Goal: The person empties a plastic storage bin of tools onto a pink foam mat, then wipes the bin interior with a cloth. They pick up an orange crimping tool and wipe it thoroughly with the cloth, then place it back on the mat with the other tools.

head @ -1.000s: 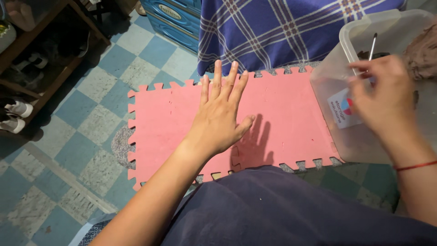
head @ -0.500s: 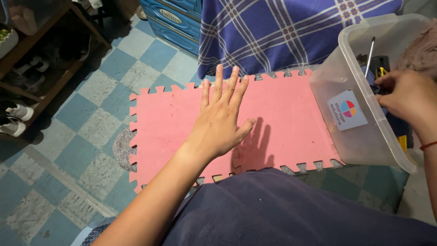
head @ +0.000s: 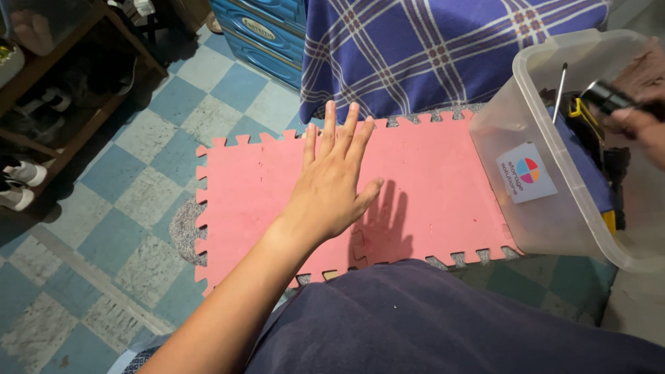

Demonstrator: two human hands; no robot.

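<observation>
1. Left hand [head: 332, 183] at frame centre, flat, fingers spread wide, holding nothing, above pink foam mat [head: 429, 173] with jigsaw-toothed edges.
2. Right hand [head: 641, 125] at right edge, curled around dark cylindrical tool [head: 604, 97] over translucent plastic bin [head: 526, 131].
3. Checked blue cloth [head: 429, 41] along top.

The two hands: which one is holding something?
The right hand, over the clear plastic bin, grips a dark cylindrical tool. The left hand is spread flat and empty above the pink foam mat.
</observation>
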